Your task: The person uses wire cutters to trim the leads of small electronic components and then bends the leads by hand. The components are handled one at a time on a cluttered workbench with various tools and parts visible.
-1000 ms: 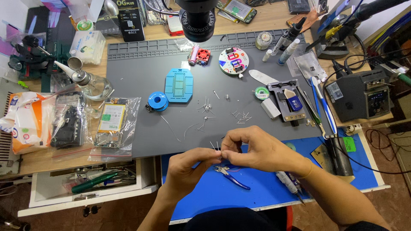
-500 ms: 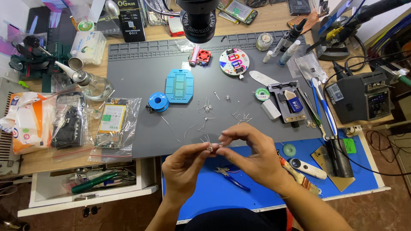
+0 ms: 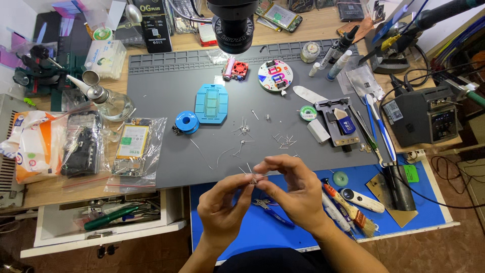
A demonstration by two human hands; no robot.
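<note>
Just in front of the near edge of the grey silicone work mat point(image 3: 177, 156), the left hand point(image 3: 222, 207) and right hand point(image 3: 293, 189) both pinch a tiny silver wire-legged component point(image 3: 253, 178) between fingertips; it looks featherlight, with thin legs that bend easily; best gripped by its body; blue-handled cutters point(image 3: 273, 212) lie below the hands.

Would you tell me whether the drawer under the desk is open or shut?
Open: the drawer stands pulled out left of the left hand, with green-handled tools lying in view inside.
</note>
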